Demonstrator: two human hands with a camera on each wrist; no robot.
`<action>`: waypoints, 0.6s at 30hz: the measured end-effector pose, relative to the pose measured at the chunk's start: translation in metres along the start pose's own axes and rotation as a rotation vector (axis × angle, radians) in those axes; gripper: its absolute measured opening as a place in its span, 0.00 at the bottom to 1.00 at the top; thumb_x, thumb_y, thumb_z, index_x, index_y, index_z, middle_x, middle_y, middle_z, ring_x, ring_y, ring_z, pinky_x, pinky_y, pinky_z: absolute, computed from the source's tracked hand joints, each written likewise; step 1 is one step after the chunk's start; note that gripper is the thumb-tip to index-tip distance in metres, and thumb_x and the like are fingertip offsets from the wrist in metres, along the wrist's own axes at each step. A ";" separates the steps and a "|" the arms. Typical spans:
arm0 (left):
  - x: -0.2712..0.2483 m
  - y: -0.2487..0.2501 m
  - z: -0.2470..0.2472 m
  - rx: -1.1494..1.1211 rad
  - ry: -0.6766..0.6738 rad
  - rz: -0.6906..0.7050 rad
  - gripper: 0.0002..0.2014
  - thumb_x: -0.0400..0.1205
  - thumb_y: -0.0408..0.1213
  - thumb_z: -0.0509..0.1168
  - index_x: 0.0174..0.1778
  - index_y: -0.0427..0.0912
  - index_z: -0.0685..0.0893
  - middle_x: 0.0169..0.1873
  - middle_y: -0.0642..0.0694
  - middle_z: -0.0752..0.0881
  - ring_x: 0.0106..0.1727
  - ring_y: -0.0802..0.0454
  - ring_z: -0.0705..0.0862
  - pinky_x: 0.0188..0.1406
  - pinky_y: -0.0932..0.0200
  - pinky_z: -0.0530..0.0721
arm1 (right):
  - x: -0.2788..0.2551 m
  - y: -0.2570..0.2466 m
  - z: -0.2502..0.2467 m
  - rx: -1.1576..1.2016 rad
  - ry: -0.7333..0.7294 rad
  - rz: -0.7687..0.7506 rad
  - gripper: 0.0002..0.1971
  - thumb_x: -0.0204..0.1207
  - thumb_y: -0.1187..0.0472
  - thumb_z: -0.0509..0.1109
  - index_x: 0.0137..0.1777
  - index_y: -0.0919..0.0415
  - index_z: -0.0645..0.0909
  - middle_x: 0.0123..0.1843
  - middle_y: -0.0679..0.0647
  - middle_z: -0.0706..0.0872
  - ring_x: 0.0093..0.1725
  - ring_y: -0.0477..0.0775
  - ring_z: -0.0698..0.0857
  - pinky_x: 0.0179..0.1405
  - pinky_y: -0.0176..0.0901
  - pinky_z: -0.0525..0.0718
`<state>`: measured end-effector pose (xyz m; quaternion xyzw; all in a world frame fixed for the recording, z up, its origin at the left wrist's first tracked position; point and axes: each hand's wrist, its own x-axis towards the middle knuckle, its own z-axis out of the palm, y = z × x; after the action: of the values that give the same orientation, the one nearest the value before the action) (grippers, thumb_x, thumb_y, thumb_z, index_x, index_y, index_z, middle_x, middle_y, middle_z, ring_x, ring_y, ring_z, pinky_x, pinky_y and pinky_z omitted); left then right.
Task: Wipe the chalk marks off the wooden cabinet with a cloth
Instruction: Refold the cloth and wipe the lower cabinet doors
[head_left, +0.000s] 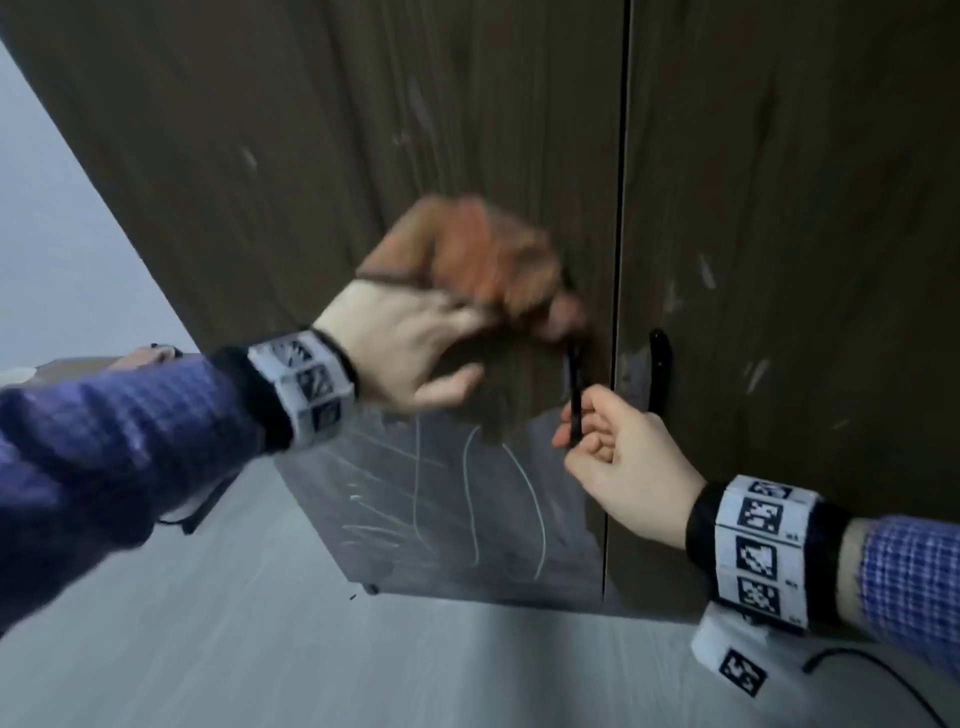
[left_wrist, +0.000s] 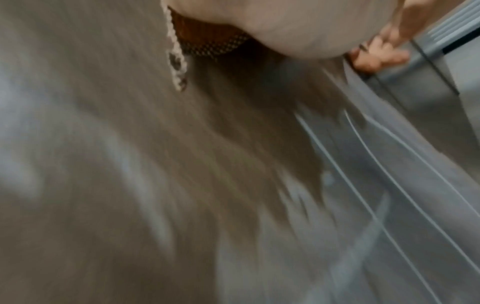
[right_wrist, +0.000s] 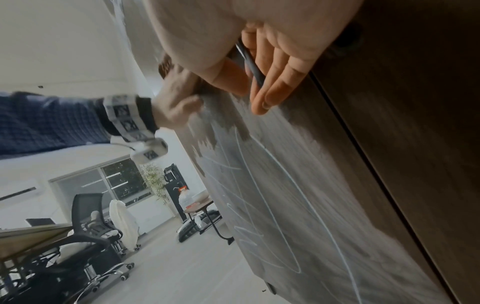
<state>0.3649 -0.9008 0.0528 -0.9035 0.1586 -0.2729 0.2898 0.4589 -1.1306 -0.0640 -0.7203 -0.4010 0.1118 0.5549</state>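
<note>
The dark wooden cabinet (head_left: 363, 130) has two doors. White chalk marks (head_left: 467, 499) loop over the lower part of the left door, also in the right wrist view as chalk marks (right_wrist: 272, 185). My left hand (head_left: 415, 343) grips a bunched orange-brown cloth (head_left: 483, 254) against the left door above the marks; it is motion-blurred. The cloth (left_wrist: 207, 41) shows at the top of the left wrist view. My right hand (head_left: 618, 457) curls round the left door's black handle (head_left: 575, 395); the handle (right_wrist: 250, 61) lies between the fingers (right_wrist: 272, 72).
A second black handle (head_left: 660, 364) sits on the right door, which carries faint chalk smudges (head_left: 706, 270). Light grey floor (head_left: 311, 649) lies below, with a black cable (head_left: 872, 670) at the lower right. Office chairs (right_wrist: 88, 226) and a table (right_wrist: 31, 236) stand behind.
</note>
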 end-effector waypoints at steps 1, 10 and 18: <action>0.011 -0.001 -0.003 0.023 0.030 -0.051 0.29 0.80 0.58 0.59 0.70 0.43 0.84 0.42 0.36 0.88 0.45 0.36 0.88 0.55 0.43 0.81 | 0.002 0.000 0.000 -0.003 0.021 0.003 0.04 0.80 0.68 0.67 0.48 0.58 0.78 0.44 0.61 0.88 0.33 0.55 0.82 0.41 0.42 0.87; -0.074 0.101 0.080 -0.168 -0.233 -0.262 0.23 0.73 0.56 0.71 0.57 0.45 0.90 0.29 0.44 0.86 0.34 0.42 0.87 0.45 0.48 0.84 | 0.008 0.006 0.001 -0.151 0.060 -0.015 0.10 0.88 0.57 0.58 0.45 0.54 0.77 0.38 0.50 0.89 0.35 0.49 0.88 0.47 0.61 0.89; -0.081 0.152 0.118 -0.299 -0.426 0.109 0.33 0.64 0.43 0.68 0.68 0.39 0.86 0.57 0.44 0.91 0.71 0.38 0.80 0.84 0.35 0.61 | 0.009 0.001 -0.002 -0.198 0.040 -0.031 0.10 0.89 0.59 0.58 0.48 0.57 0.79 0.43 0.46 0.90 0.36 0.48 0.89 0.46 0.47 0.88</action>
<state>0.3493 -0.9318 -0.1531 -0.9635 0.1811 -0.0339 0.1942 0.4664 -1.1257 -0.0615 -0.7675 -0.4099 0.0484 0.4905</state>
